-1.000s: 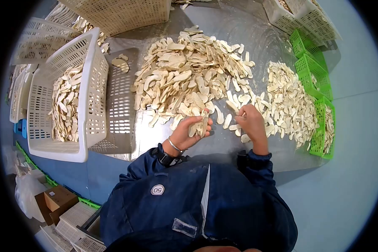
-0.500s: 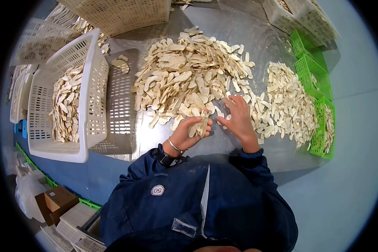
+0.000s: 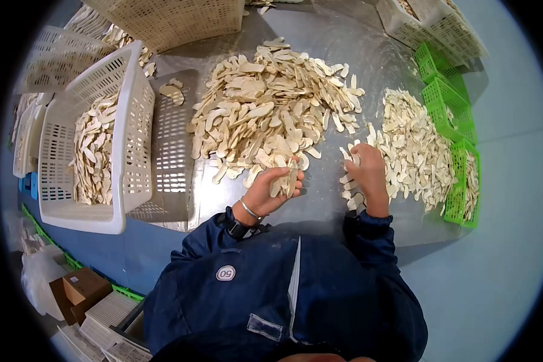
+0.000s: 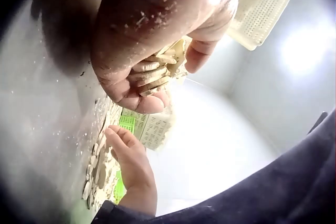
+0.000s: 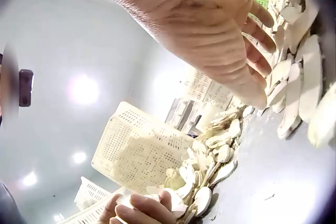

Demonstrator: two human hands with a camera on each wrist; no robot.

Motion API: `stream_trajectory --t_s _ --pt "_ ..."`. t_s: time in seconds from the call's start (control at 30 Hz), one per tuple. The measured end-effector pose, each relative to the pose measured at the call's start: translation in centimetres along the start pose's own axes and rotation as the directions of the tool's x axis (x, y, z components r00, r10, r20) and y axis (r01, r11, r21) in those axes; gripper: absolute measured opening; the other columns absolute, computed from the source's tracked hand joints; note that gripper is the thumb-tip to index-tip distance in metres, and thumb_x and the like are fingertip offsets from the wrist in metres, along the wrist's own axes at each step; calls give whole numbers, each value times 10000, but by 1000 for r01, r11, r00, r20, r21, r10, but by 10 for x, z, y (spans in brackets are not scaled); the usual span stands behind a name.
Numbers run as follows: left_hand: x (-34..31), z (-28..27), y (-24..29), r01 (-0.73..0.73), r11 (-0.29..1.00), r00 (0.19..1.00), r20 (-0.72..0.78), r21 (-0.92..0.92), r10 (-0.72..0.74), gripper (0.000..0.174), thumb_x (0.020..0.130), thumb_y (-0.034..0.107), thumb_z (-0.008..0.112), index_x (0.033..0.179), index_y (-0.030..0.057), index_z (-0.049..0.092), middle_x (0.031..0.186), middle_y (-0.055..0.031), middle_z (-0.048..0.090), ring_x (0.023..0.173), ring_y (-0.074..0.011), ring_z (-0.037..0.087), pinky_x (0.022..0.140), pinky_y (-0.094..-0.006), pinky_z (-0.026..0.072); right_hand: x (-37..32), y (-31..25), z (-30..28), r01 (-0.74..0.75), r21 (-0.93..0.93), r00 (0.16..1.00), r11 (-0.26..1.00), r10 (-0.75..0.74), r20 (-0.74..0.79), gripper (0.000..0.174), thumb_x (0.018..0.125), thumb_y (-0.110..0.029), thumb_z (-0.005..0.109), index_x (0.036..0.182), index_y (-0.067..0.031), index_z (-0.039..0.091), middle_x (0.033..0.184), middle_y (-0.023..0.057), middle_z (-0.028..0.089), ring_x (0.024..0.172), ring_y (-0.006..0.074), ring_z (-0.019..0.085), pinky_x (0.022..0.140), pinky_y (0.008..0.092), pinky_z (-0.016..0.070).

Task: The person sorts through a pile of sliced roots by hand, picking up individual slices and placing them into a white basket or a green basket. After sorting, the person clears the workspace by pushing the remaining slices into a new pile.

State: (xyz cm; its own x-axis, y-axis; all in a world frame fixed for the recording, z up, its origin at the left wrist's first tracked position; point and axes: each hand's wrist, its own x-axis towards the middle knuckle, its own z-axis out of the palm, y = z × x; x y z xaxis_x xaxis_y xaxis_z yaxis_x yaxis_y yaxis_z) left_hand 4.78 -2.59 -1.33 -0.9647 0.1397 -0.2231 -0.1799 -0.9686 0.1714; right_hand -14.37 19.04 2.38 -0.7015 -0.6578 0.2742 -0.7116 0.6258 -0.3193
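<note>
My left hand [image 3: 264,194] grips a small stack of pale, elongated dried slices [image 4: 152,75], fingers curled around them, close in front of the large heap of slices [image 3: 253,108]. To its right, my right hand [image 3: 369,174] is low over the metal table [image 3: 311,208], palm down. In the right wrist view its fingers [image 5: 257,58] are loosely extended and reach in among loose slices [image 5: 294,90]. These lie along the near left side of a smaller heap of slices [image 3: 413,148].
A white perforated crate [image 3: 140,139] with slices in it stands tilted at the left. Another crate [image 3: 181,24] stands behind the large heap. Small green baskets [image 3: 458,181] line the table's right edge, with white crates [image 3: 431,30] beyond them.
My right hand reached left toward the large heap, then moved back right. The loose slices between the heaps now lie farther right, leaving a gap. The left hand keeps its slices in place.
</note>
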Motion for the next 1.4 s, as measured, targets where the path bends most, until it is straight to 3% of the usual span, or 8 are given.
stream_trajectory --t_s 0.23,0.33,0.63,0.83,0.97,1.13,1.2,1.4 --pt "0 2 -1 2 998 1000 -9 69 -1 447 983 209 499 1406 80 433 1092 -112 648 918 -198 654 814 -327 544 40 -8 8 78 -9 992 997 -77 96 405 769 -208 714 1132 -43 638 1217 114 621 1157 345 534 973 445 438" --pt "-1 3 -2 28 999 1000 -9 41 -28 429 974 187 504 1380 74 429 1093 -145 619 928 -230 653 815 -348 564 54 -16 20 167 -63 985 984 -164 47 382 797 -186 701 1145 -42 633 1152 135 630 1081 336 562 976 430 428" --pt "-2 5 0 28 995 999 14 99 -30 449 997 224 485 1420 97 403 1105 -111 636 930 -197 649 823 -325 537 49 -17 21 -77 -94 960 993 100 260 226 788 -160 698 972 -53 620 851 117 643 831 305 611 753 400 485" --pt "-1 1 -1 29 996 999 31 81 -31 448 1004 246 477 1421 102 402 1136 -116 633 960 -212 647 840 -342 538 43 -34 -5 -307 273 891 912 175 420 276 818 -177 706 1051 -56 620 812 84 625 739 222 620 708 315 494" --pt "-3 16 0 22 1000 999 -43 15 -21 455 996 300 490 1395 91 424 1215 -161 609 1057 -283 641 893 -397 552 47 -47 -18 -443 741 761 504 -225 608 334 892 -245 678 1134 -25 612 847 61 619 775 161 604 729 292 493" --pt "2 5 -1 44 999 997 63 -15 -43 468 991 350 502 1379 95 444 1291 -214 561 1127 -345 620 880 -441 581 68 -38 9 -33 302 965 953 -49 259 411 855 -238 669 1235 -94 606 1019 122 639 907 296 617 831 377 502" --pt "0 4 0 54 999 998 44 -7 -54 444 994 313 494 1384 108 444 1239 -204 577 1071 -323 637 834 -408 598 72 -32 24 118 85 986 989 -128 111 426 842 -238 665 1242 -107 603 1058 142 636 972 339 606 873 417 494" --pt "0 1 -1 60 998 998 23 17 -60 440 984 246 492 1396 103 432 1162 -169 598 982 -267 650 765 -352 603 72 -26 27 35 48 980 998 -44 196 282 829 -231 696 1045 -60 634 898 139 643 901 334 614 790 419 489"
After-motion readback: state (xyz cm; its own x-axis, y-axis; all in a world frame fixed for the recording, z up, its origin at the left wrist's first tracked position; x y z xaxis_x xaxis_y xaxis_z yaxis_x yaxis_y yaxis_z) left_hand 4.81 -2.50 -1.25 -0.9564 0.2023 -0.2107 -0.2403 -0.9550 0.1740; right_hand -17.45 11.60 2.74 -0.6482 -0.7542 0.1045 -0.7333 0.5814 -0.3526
